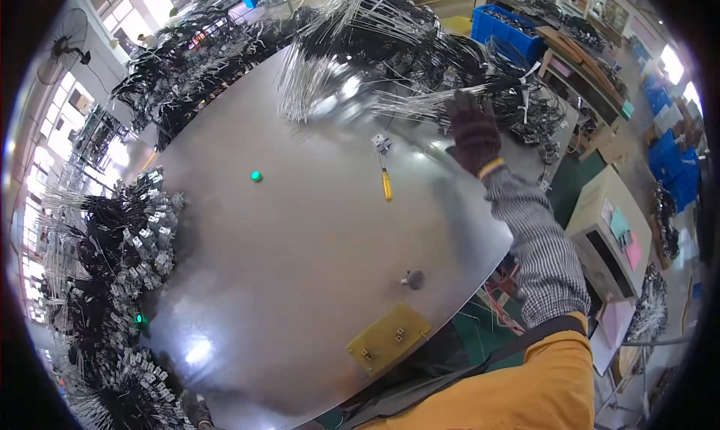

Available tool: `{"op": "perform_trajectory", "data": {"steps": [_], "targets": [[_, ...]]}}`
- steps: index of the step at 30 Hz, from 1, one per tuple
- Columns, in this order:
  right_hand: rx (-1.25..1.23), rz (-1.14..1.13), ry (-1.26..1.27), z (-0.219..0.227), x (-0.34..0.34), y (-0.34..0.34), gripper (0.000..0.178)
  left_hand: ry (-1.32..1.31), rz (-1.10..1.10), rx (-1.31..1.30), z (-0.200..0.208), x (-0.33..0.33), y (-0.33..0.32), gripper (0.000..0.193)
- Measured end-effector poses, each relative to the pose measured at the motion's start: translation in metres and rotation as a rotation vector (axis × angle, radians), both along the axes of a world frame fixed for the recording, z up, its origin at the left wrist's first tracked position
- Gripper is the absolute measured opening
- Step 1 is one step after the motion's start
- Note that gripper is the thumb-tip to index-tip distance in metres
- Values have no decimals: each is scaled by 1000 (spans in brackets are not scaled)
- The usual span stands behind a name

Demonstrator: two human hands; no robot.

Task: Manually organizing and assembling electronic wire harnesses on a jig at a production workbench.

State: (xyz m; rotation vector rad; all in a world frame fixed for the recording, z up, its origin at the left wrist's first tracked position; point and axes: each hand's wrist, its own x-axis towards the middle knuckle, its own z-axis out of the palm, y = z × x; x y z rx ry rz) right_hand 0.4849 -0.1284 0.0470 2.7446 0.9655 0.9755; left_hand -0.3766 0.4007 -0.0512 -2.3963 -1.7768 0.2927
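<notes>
In the head view, toward the upper right of the frame: right hand [475,134] in a dark knit glove, arm stretched far out over the shiny surface [292,227]. Fingers [466,107] long and open, not curled round anything. Right beside a wire bundle [412,106], with thin silver ends pointing left and black wires going off to the right. Hard to tell if touching or just above.

At the lower left edge of the frame: left hand [197,410], only a small bit in sight, next to a big wire pile [139,265] with shiny metal ends. Cannot tell there whether open or closed.

Near the middle, below the wire bundle: a small silver part [381,142] and a yellow screwdriver [387,184]. Lower down, a dark round knob [412,280] and a yellow block [390,340] near the surface edge.

As for the wire bundle, looks light for a few wires, heavier for a whole clump. Probably bendy and floppy in the black part, stiffer and pokey at the silver ends. Likely to catch and tangle. Maybe a bit slippery. Not easy to break, but easy to bend at the tips. Best to hold round the black part, away from the pokey ends.
</notes>
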Motion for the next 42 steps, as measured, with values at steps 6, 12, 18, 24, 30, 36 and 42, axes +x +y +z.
{"op": "perform_trajectory", "data": {"steps": [6,12,18,24,30,36,42], "targets": [[-162,-109,113,6,98,-22,27,34,-232,-99,-1,19,-3,48],[21,-190,66,99,98,-90,15,29,-438,-215,-21,11,-9,43],[451,-210,-169,150,122,-190,22,-109,-560,-283,-52,-11,10,40],[661,-303,-172,188,103,-214,23,-147,-557,-285,-56,12,-9,44],[470,-133,10,232,28,-158,28,-73,-614,-216,-24,78,-40,41],[258,152,97,257,-17,-76,35,-873,-478,-622,27,210,-123,53],[188,262,398,313,-104,9,49,-1169,-982,-737,91,406,-228,44]]}}
